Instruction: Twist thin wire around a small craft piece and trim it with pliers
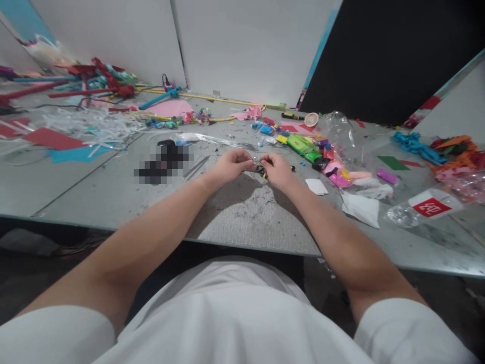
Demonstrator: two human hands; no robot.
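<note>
Strips of white material (94, 125) cover the left of the desk (91, 197), beside a red sheet (55, 138). Near the middle, I see the left hand (232, 166), thumb and forefinger pressed together on what looks like a small pale piece (256, 160) between both hands, just over a black-and-yellow item (260, 171). The right hand's (278, 169) fingers seem to pinch that same piece. I judge the handwork under way: the piece is not yet set down; how much remains I cannot tell. Rightward, bright packets (301, 144) and a clear bottle (420, 207) lie untouched.
</note>
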